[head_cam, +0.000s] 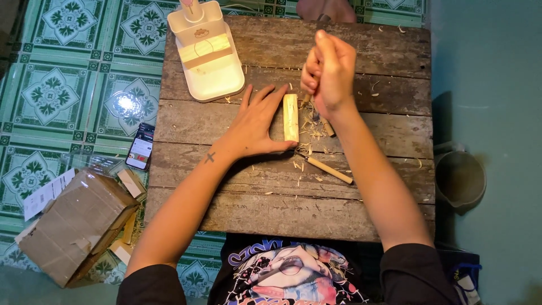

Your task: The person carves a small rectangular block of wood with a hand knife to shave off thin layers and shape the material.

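Carving a pale wood block (pixel 291 117) on the plank table (pixel 271 209).
Left hand (pixel 257 124) lies flat, fingers spread, bracing the block; right hand (pixel 329 70) is clenched around a carving tool (mostly hidden) above the shavings (pixel 314 129).

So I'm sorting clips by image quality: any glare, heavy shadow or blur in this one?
Head view: bright glare on the green patterned floor tile; the left hand throws a dark shadow on the weathered wooden table; the right hand and pale wooden block look sharp; the teal floor at right is dim.
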